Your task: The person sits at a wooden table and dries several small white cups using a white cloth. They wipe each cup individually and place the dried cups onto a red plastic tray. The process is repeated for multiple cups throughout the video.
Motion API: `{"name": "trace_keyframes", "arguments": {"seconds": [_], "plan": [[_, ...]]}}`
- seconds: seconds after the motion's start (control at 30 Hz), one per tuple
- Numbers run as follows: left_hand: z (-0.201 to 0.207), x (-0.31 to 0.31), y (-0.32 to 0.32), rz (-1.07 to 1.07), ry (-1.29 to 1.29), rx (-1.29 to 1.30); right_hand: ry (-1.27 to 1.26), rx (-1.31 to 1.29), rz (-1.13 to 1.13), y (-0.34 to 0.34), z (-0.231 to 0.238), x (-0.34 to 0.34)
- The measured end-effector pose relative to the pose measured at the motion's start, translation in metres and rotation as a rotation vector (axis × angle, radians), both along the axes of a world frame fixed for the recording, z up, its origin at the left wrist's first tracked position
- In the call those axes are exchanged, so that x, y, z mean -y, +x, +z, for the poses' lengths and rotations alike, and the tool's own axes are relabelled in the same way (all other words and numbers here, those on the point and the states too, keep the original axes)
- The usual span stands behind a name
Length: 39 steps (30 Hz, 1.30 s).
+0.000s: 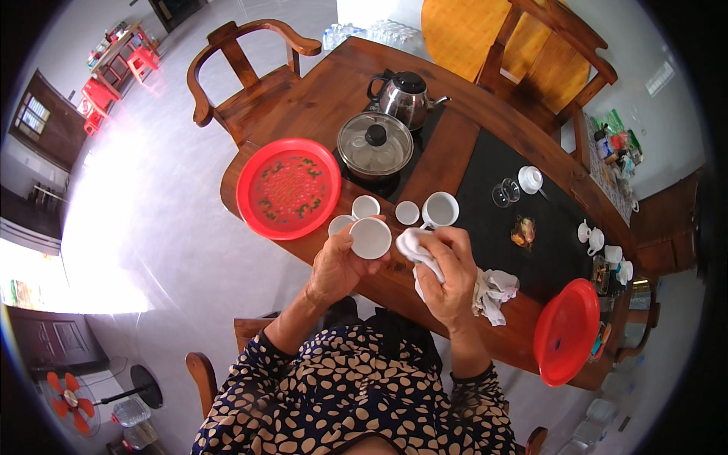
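Note:
My left hand (334,271) is closed round a small white cup (371,239), its mouth facing up toward me. A bunched white cloth (418,250) is gripped in my right hand (449,282), just right of the cup and apart from it. Beyond my hands stand more white cups: one (365,206) behind the held cup, another (341,224) partly hidden by it, a tiny one (407,213), and a larger handled mug (440,210). A crumpled pale cloth (497,294) lies on the table right of my right hand.
A red patterned basin (288,188) stands at the left table edge. Farther back are a lidded glass pot (374,145) and a steel kettle (404,98). On the black inlay (485,178) sit a glass cup (506,192) and a white lidded bowl (530,179). Another red basin (567,332) is at right.

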State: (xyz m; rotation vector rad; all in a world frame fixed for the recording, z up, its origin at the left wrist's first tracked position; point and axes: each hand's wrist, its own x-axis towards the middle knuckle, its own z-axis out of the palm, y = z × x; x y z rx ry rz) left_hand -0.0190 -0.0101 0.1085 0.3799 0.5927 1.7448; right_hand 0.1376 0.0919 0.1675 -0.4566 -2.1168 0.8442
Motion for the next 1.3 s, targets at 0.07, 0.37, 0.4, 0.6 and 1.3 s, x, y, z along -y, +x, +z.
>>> {"name": "trace_keyframes", "arguments": {"seconds": [0.07,0.37,0.4,0.6,1.3], "plan": [[0.001,-0.007,0.008,0.08,-0.083,0.106,0.156,-0.044,-0.118,-0.004,-0.018,0.008],[-0.026,-0.016,0.03,0.142,-0.162,0.23,0.434,-0.144,-0.023,-0.031,-0.065,0.023],[-0.022,-0.016,0.031,0.146,-0.169,0.193,0.417,-0.141,-0.013,-0.032,-0.063,0.021],[-0.022,-0.015,0.022,0.084,-0.201,0.089,-0.061,-0.107,0.097,-0.042,-0.031,0.003],[-0.001,-0.007,0.009,0.028,-0.161,-0.273,-0.403,-0.019,0.551,-0.04,-0.017,-0.017]]}}
